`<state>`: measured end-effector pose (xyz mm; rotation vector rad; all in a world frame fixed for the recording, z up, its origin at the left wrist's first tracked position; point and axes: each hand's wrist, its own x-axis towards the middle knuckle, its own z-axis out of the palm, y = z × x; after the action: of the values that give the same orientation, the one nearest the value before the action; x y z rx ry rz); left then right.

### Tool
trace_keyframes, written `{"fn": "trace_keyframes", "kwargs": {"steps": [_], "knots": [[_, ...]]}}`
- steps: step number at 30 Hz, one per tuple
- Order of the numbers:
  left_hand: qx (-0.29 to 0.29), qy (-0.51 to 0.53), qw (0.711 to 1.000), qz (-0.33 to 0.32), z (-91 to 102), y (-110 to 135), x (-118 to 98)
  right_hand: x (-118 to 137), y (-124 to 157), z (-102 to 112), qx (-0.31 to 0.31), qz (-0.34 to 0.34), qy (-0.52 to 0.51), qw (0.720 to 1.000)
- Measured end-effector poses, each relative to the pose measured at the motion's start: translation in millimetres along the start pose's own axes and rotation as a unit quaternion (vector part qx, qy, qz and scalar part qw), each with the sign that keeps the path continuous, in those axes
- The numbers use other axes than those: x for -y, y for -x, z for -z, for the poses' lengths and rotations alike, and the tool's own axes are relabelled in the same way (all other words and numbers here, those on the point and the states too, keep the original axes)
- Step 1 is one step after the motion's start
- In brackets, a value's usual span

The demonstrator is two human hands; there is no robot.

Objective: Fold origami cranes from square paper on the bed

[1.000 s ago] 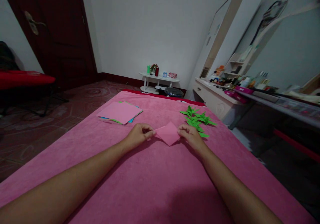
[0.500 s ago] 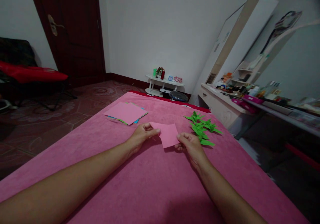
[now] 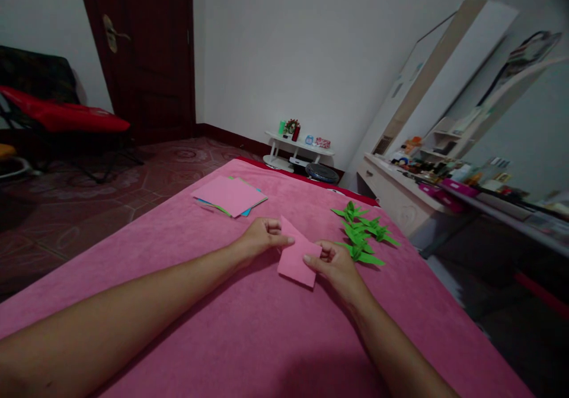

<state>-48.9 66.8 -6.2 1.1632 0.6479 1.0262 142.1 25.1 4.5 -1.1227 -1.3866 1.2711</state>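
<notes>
A small folded pink paper [image 3: 295, 256] is held between both hands just above the pink bedspread [image 3: 249, 327]. My left hand [image 3: 262, 238] pinches its upper left edge with fingers closed. My right hand [image 3: 332, 265] grips its right edge between thumb and fingers. Several folded green paper figures [image 3: 362, 235] lie on the spread just beyond my right hand. A stack of coloured paper sheets [image 3: 230, 195] with a pink one on top lies farther off, beyond my left hand.
A dark door [image 3: 146, 54] and a red folding chair [image 3: 57, 119] stand at the left. A low white shelf [image 3: 297, 146] with small items is against the far wall. A cluttered dresser [image 3: 427, 185] runs along the right.
The pink paper has turned from a diamond lying flat to a tilted, lifted piece nearer me. My right hand has shifted down along its right edge. The view has swung left.
</notes>
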Motion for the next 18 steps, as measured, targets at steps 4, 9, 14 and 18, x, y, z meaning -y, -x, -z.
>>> {"fn": "trace_keyframes", "kwargs": {"steps": [4, 9, 14, 18], "knots": [[-0.04, 0.075, 0.996, 0.008, -8.1, 2.5, 1.3, -0.8, 3.2, -4.5, 0.031, -0.035, -0.002, 0.999], [-0.056, -0.002, 0.998, -0.002, -14.6, 4.1, -1.0, -3.2, 3.0, -6.3, 0.005, 0.018, 0.044, 0.999], [-0.039, 0.061, 0.997, 0.017, -21.7, 9.8, 2.0, -2.5, 6.2, -11.4, -0.053, 0.045, 0.017, 0.997], [-0.058, 0.082, 0.995, 0.027, -24.4, 12.9, 6.1, -4.8, 7.3, -14.0, -0.044, 0.029, -0.007, 0.999]]}}
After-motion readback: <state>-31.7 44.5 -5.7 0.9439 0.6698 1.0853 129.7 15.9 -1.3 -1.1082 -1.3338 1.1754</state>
